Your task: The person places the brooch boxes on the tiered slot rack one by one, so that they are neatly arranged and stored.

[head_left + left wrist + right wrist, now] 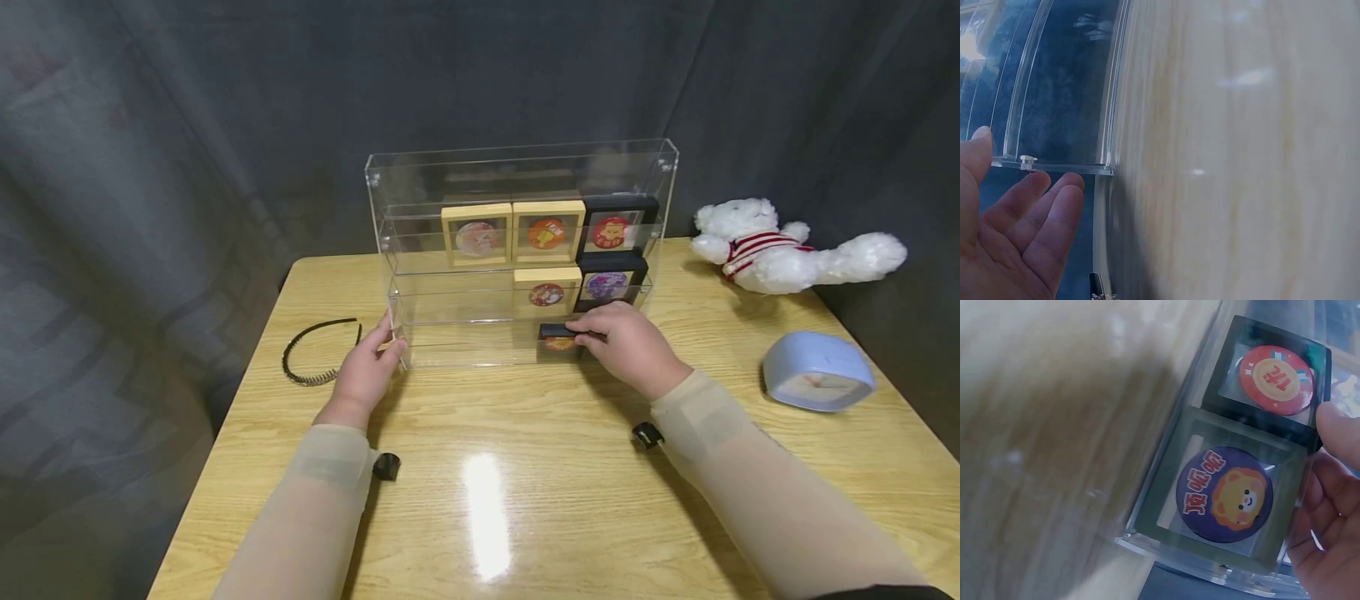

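A clear acrylic tiered rack (457,335) stands on the table, holding several framed round badges. My left hand (365,367) is at its left side panel, fingertips against the outside and thumb by the front edge; in the left wrist view the fingers (1047,219) look relaxed and spread. My right hand (626,346) pinches a black-framed badge (557,331) at the lowest tier. In the right wrist view the thumb lies on that frame, whose badge (1277,380) is red-orange. Beside it stands a dark-framed purple lion badge (1225,494), hidden behind my hand in the head view.
Upper tiers hold cream frames (477,237) and black frames (613,283). A black toothed headband (288,358) lies left of the rack. At the right are a white plush toy (780,254) in a striped top and a blue clock (817,371). Dark curtains hang behind.
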Demonstrator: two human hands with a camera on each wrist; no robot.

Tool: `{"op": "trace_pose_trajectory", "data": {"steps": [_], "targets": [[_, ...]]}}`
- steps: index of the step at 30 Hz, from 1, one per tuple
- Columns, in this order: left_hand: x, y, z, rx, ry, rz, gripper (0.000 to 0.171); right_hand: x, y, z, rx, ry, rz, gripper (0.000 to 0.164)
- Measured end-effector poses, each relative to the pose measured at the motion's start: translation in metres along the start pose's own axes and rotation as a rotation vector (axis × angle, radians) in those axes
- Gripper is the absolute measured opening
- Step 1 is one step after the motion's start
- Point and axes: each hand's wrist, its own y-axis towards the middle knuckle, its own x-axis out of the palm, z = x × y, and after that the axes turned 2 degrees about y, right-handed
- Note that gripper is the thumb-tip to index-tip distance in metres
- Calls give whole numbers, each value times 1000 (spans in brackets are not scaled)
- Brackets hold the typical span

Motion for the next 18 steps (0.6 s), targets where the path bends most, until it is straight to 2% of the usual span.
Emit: {"op": "trace_pose_trajectory", "data": {"steps": [13, 16, 18], "targets": [[3, 1, 0, -11, 25, -19, 59, 14, -17, 5, -74, -64, 93, 26], [2, 1, 0, -15, 38, -19, 60, 14, -20, 5, -81, -62, 81, 28], [2, 0, 1, -21, 50, -22, 60, 12, -23, 4, -71, -60, 43, 30]]}}
